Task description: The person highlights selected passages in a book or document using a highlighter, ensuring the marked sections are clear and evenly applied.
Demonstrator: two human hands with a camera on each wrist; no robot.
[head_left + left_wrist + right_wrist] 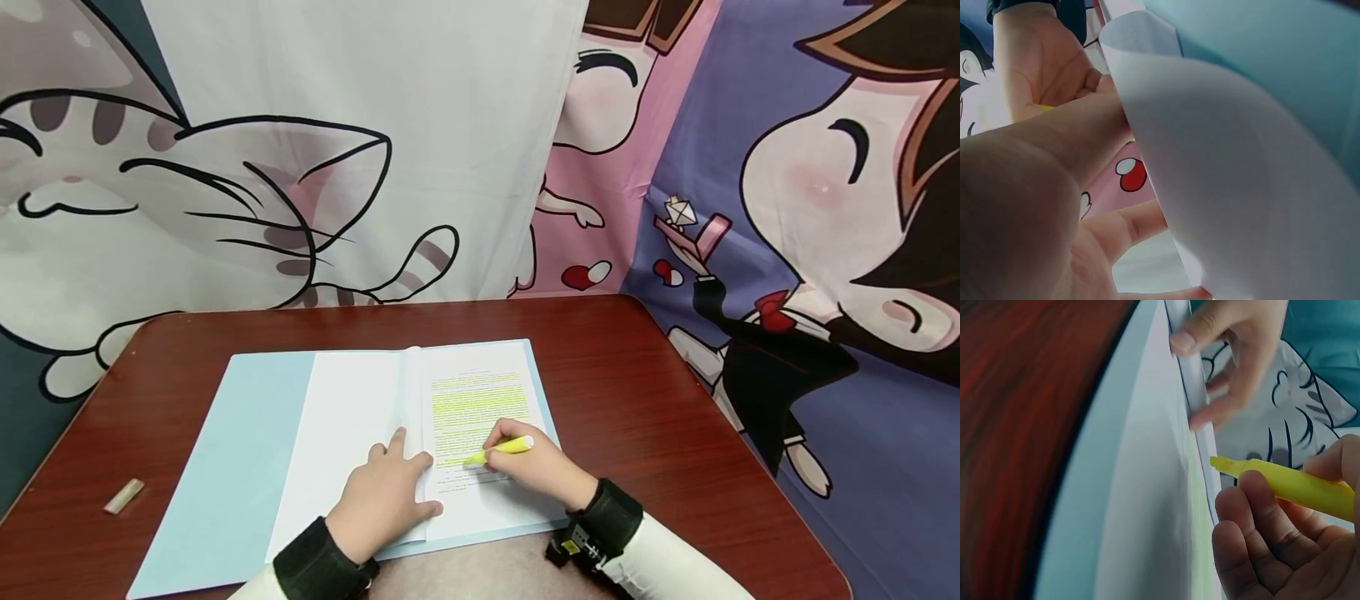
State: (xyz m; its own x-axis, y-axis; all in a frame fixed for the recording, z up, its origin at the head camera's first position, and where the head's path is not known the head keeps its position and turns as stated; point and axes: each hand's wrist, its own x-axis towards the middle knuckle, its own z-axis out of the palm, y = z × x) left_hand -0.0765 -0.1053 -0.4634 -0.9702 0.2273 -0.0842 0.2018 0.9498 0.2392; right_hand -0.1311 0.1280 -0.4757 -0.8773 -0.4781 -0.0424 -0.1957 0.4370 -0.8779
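Observation:
A yellow highlighter (512, 446) is pinched between the thumb and fingers of my right hand (536, 467), its tip over the lower lines of the printed page (480, 500). Several lines above the tip are marked yellow. In the right wrist view the highlighter (1304, 487) points toward the page, its chisel tip uncapped. With fingers spread, my left hand (382, 500) rests on the open light-blue folder (262, 433) near the fold, on the white left-hand page (352, 408). In the left wrist view a white sheet (1210, 156) curves up beside the left hand (1104, 250).
The folder lies on a reddish-brown table (622, 400). A small whitish stick-like piece (123, 496) lies at the left on the table. Cartoon-printed cloth (450, 167) hangs behind the table's far edge and along its right side.

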